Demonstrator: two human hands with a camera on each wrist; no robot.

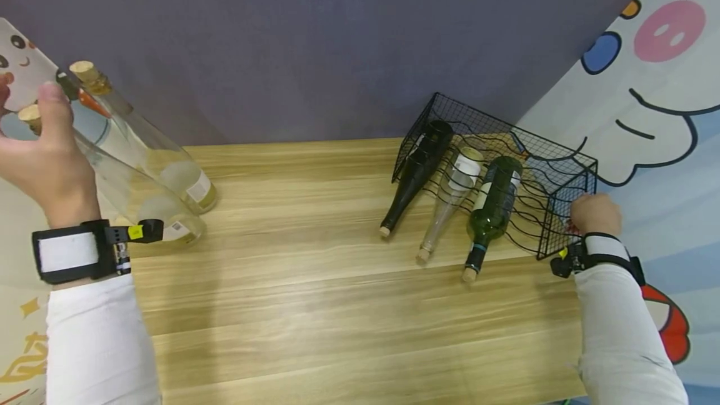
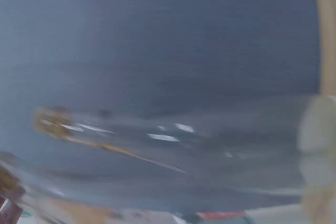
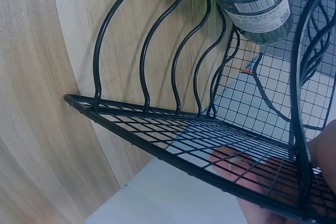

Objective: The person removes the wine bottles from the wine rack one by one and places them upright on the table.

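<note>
On my head feed, the left hand (image 1: 50, 161) sits at nine o'clock, thumb over the neck of the nearer clear bottle (image 1: 137, 195); its other fingertips run off the edge, so I can't tell whether it grips. That bottle carries a small white label (image 1: 176, 230) with a code square, its print too fine for me. It partly covers a second clear bottle (image 1: 160, 149), also corked and white-labelled. At eight o'clock, gold lettering (image 1: 29, 355) on the wall panel is only partly in frame and I can't read it. At three o'clock the right hand (image 1: 596, 214) grips the end of a black wire rack (image 1: 554, 150). In the rack lie a dark bottle (image 1: 419, 170), a slim clear bottle (image 1: 450, 195) and a green bottle (image 1: 492, 205), corks towards seven; their labels are illegible. A printed pink snout (image 1: 669, 31) shows at two.

My left wrist feed is blurred: one clear corked bottle stretches from nine to four o'clock, another neck at eight, with a bit of finger just below it.

On my right wrist feed, thumb and fingers close round the rack's mesh end at four. At one, the green bottle's label (image 3: 257, 6) shows a barcode and unreadable small print.
</note>
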